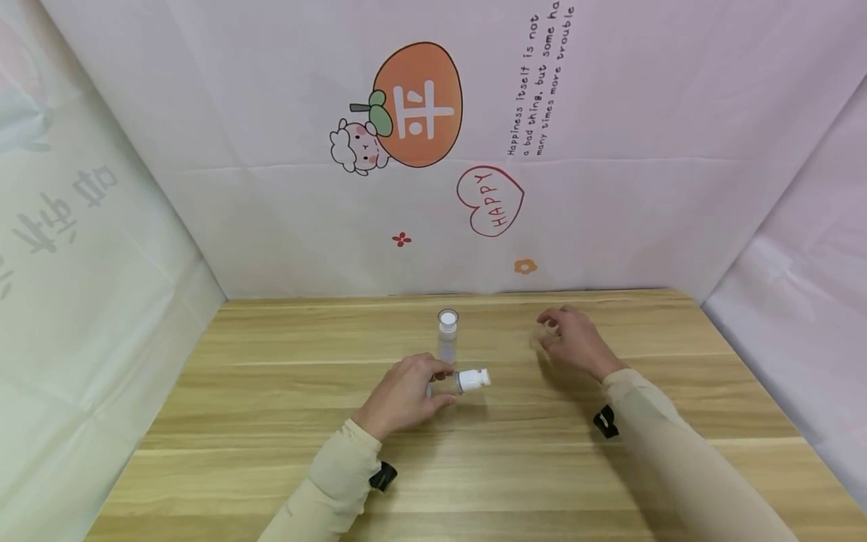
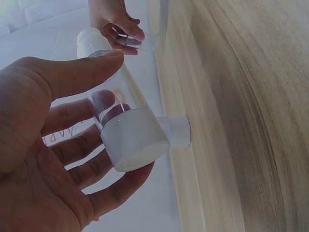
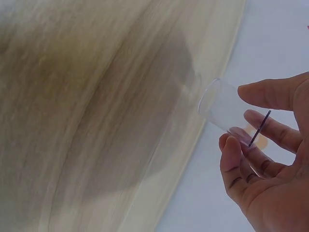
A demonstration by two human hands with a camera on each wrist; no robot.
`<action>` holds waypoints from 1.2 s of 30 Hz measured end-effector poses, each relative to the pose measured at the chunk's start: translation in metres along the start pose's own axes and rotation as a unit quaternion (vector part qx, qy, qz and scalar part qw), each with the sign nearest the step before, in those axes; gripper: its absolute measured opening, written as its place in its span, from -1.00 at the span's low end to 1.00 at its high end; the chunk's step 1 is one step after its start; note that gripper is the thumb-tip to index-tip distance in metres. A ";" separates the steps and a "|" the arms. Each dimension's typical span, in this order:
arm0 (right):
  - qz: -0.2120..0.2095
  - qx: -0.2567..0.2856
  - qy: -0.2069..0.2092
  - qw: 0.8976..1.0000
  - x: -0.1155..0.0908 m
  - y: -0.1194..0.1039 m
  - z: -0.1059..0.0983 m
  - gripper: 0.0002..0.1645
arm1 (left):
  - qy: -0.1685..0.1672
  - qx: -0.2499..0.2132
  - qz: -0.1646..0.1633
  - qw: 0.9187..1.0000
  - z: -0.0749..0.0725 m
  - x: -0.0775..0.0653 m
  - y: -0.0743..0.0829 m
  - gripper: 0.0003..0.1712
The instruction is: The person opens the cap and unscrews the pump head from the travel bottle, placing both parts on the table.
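My left hand (image 1: 404, 391) grips a small clear pump bottle (image 2: 136, 137) with a white pump top and a white base. In the head view this bottle lies sideways, its white top pointing right. Farther right, my right hand (image 1: 574, 345) holds a clear plastic cap (image 3: 223, 105) between thumb and fingers, its round mouth turned toward the tabletop. A second clear bottle (image 1: 447, 342) with a white top stands upright just behind the left hand; a clear cap covers its top.
The wooden table (image 1: 271, 406) runs back to a white printed cloth (image 1: 284, 211), and similar cloth hangs at both sides. Black straps show at both wrists.
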State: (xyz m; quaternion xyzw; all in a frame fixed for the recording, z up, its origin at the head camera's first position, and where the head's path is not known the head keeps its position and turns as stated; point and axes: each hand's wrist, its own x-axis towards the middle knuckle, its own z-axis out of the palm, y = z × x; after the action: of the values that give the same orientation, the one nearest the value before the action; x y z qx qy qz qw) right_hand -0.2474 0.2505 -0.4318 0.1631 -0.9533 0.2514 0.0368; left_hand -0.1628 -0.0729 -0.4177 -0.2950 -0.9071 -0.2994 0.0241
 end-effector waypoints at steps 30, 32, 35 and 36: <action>0.018 -0.011 -0.039 0.999 0.006 0.000 0.001 -0.60 | -0.004 0.009 -0.013 1.000 -0.002 -0.001 -0.001 -0.61; 0.019 -0.011 -0.041 0.999 0.005 0.000 0.002 -0.60 | -0.004 0.010 -0.013 1.000 -0.002 -0.001 -0.001 -0.61; 0.015 -0.013 -0.044 0.999 0.005 -0.001 0.001 -0.60 | -0.004 0.009 -0.015 1.000 -0.002 -0.002 -0.002 -0.62; 0.012 -0.015 -0.045 0.999 0.004 -0.002 0.001 -0.60 | -0.004 0.009 -0.015 1.000 -0.002 -0.002 -0.002 -0.62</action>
State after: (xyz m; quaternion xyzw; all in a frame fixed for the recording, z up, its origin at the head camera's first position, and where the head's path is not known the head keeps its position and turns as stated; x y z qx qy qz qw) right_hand -0.2511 0.2474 -0.4314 0.1622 -0.9596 0.2297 -0.0070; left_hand -0.1624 -0.0767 -0.4172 -0.2819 -0.9144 -0.2899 0.0187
